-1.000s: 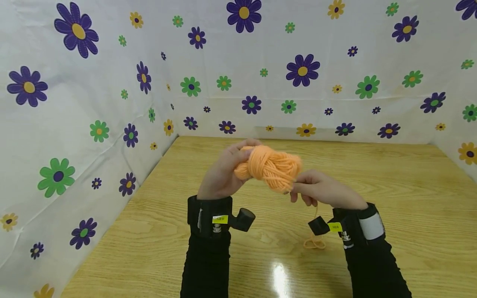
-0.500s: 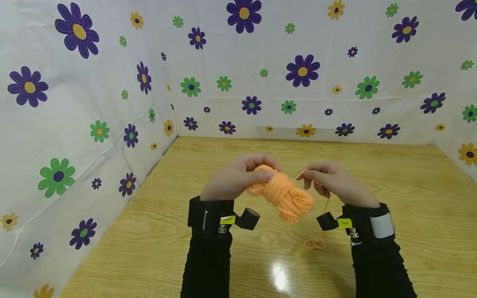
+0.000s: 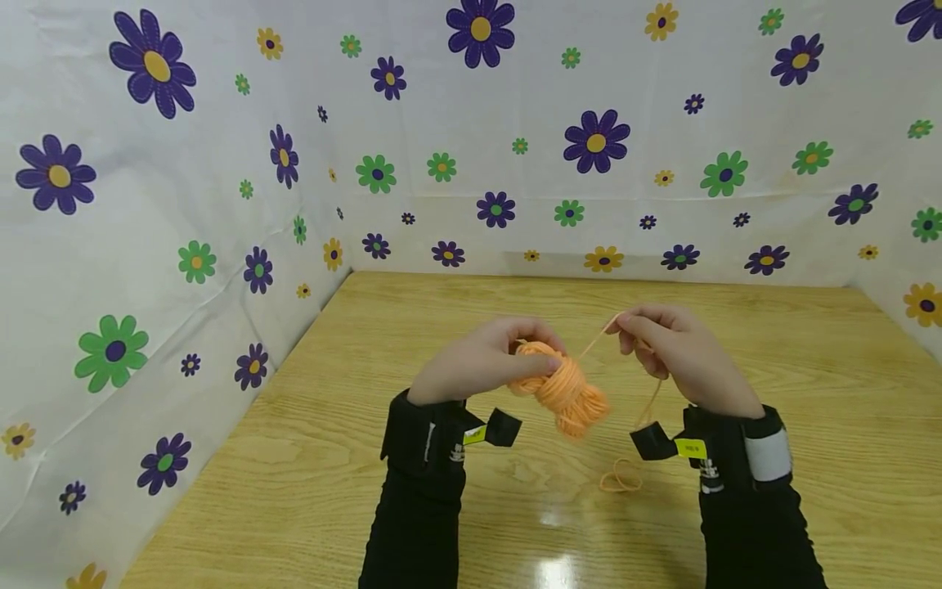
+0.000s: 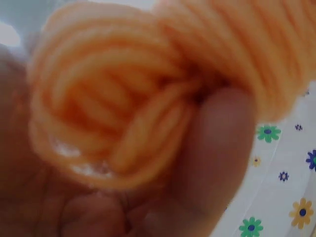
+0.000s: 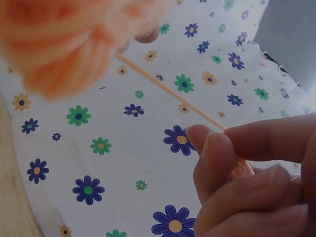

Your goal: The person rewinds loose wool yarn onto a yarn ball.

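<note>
An orange skein of yarn [image 3: 562,388], wrapped round its middle, is held above the table by my left hand [image 3: 493,356]. The thumb lies across the near side of the skein, and the fingers go behind it. In the left wrist view the looped end of the skein [image 4: 113,98] sits against the palm. My right hand [image 3: 677,348] pinches a strand of yarn [image 5: 170,91] between thumb and fingertips. That strand runs taut from the skein up to the pinch. Below the right hand the tail hangs down, and a small loop of yarn [image 3: 621,483] lies on the table.
The wooden table [image 3: 294,474] spreads under both hands. White cloth [image 3: 441,106] printed with flowers stands behind it and along the left and right sides. A black camera mount is strapped on each wrist, over black sleeves.
My right hand has moved up and right, away from the skein, and a taut strand now spans between them. The left hand has shifted right and down, tilting the skein's free end lower.
</note>
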Available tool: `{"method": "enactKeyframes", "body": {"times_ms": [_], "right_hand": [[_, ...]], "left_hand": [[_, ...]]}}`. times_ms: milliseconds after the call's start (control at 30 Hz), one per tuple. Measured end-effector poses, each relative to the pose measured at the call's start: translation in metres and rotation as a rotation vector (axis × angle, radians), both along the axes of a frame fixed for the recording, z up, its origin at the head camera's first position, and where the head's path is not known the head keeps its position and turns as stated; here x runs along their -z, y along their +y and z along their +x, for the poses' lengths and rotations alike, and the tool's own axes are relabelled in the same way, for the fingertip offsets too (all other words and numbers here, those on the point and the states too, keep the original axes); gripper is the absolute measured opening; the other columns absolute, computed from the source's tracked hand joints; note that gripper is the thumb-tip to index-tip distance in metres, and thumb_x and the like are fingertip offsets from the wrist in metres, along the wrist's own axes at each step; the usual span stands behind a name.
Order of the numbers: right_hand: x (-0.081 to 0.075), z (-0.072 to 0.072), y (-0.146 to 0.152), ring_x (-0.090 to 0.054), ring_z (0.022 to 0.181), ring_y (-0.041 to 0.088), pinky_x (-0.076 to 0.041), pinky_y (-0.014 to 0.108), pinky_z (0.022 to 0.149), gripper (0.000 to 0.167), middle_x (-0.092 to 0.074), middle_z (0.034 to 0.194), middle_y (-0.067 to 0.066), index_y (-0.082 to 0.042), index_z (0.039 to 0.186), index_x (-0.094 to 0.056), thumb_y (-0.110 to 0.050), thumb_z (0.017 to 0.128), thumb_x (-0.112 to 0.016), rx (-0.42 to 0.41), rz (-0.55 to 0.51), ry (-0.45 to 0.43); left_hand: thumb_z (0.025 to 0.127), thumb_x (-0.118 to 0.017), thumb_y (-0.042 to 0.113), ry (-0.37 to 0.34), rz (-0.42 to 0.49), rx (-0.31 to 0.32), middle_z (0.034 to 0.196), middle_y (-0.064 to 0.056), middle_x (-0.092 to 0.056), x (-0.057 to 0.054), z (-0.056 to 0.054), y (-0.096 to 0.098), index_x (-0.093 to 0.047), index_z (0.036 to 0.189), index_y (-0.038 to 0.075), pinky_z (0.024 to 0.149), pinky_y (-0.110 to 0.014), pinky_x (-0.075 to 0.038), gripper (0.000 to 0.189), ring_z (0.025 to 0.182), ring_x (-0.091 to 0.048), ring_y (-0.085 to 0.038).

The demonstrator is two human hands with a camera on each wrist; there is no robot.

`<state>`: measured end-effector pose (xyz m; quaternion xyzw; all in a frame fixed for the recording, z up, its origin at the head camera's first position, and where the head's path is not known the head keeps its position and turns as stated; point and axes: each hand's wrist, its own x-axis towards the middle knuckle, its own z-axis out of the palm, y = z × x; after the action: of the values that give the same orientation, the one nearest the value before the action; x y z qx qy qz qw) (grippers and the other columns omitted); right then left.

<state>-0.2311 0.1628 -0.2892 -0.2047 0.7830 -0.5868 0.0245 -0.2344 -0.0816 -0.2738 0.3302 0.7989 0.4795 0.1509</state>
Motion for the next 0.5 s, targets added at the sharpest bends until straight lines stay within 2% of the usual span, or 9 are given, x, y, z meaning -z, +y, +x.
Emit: {"method": "enactKeyframes", "body": {"times_ms": [167, 500], "right_hand": [[-0.003, 0.004, -0.002, -0.034, 0.048, 0.010, -0.028, 0.026, 0.043, 0.026, -0.050, 0.072, -0.002, -0.006, 0.093, -0.061, -0.025, 0.098, -0.044, 0.021, -0.047, -0.004], [-0.008, 0.013, -0.009, -0.034, 0.048, 0.010, -0.023, 0.029, 0.043, 0.024, -0.051, 0.070, -0.002, -0.010, 0.090, -0.063, -0.025, 0.097, -0.046, 0.000, -0.153, 0.014]], "left_hand": [[0.090, -0.057, 0.019, 0.017, -0.059, -0.069, 0.101, -0.007, -0.057, 0.003, -0.001, 0.003, -0.060, 0.108, 0.007, 0.064, -0.026, -0.049, 0.021, 0.078, -0.054, -0.018], [0.090, -0.058, 0.019, 0.010, -0.077, -0.181, 0.099, -0.007, -0.057, 0.004, -0.001, 0.006, -0.061, 0.104, 0.007, 0.066, -0.026, -0.049, 0.019, 0.079, -0.053, -0.018]]}}
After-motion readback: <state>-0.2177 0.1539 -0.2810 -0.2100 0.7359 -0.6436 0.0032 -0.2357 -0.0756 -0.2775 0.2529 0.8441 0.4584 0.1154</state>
